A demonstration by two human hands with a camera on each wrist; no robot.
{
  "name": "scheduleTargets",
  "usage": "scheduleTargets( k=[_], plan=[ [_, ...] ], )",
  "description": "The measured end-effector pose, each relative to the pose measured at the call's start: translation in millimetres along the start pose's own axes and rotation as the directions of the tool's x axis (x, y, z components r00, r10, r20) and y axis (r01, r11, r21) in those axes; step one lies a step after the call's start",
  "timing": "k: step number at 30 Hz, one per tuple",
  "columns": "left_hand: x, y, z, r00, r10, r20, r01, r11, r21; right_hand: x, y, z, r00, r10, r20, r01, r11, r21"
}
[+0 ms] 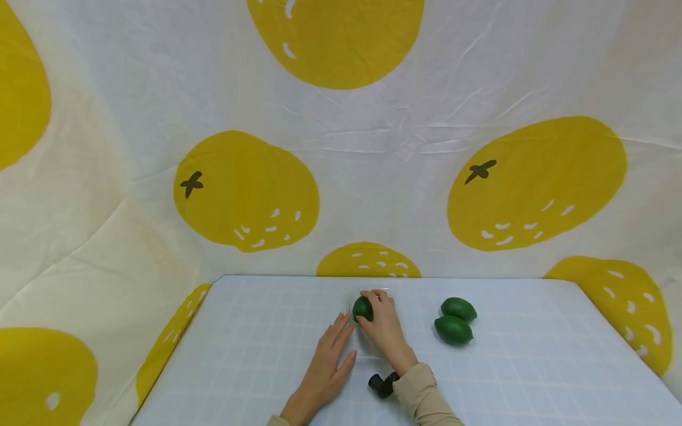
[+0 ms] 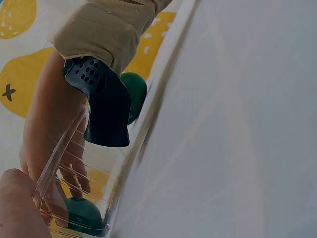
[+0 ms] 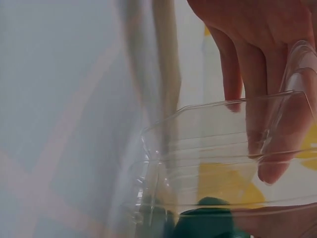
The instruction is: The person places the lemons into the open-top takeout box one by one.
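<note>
A clear plastic box [image 1: 348, 300] stands near the table's far edge; its thin ribbed wall [image 3: 218, 146] shows up close in the right wrist view. My right hand [image 1: 385, 325] reaches into it and grips a dark green lime [image 1: 362, 309] between thumb and fingers. That lime [image 2: 83, 216] sits low in the box in the left wrist view. My left hand [image 1: 326, 365] lies at the box's near left side, fingers extended; in the right wrist view these fingers [image 3: 255, 74] overlap the see-through wall. Two more limes, one [image 1: 459, 309] behind the other [image 1: 453, 330], lie right of the box.
A pale blue checked cloth [image 1: 256, 331] covers the table. Behind it hangs a white curtain [image 1: 373, 195] with large yellow fruit prints. A black camera mount [image 1: 381, 386] sits at the right wrist, below the tan sleeve [image 2: 101, 32].
</note>
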State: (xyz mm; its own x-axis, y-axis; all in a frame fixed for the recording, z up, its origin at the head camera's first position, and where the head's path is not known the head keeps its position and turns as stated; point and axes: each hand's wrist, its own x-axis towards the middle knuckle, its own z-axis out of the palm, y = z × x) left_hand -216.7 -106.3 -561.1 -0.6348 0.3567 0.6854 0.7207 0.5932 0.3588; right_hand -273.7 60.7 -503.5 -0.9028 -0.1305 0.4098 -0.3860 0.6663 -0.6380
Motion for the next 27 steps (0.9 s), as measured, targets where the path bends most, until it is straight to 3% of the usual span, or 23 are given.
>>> scheduleTargets(
  k=[10, 27],
  plan=[
    [0.8, 2.4, 0.4, 1.0, -0.017, 0.017, 0.017, 1.0, -0.002, -1, -7, -15, 0.999, -0.041, -0.014, 0.041, 0.999, 0.017],
    [-2.1, 0.4, 0.1, 1.0, -0.02, 0.004, 0.02, 1.0, 0.021, 0, -7, -71, 0.989, -0.099, -0.111, 0.097, 0.995, -0.016]
  ],
)
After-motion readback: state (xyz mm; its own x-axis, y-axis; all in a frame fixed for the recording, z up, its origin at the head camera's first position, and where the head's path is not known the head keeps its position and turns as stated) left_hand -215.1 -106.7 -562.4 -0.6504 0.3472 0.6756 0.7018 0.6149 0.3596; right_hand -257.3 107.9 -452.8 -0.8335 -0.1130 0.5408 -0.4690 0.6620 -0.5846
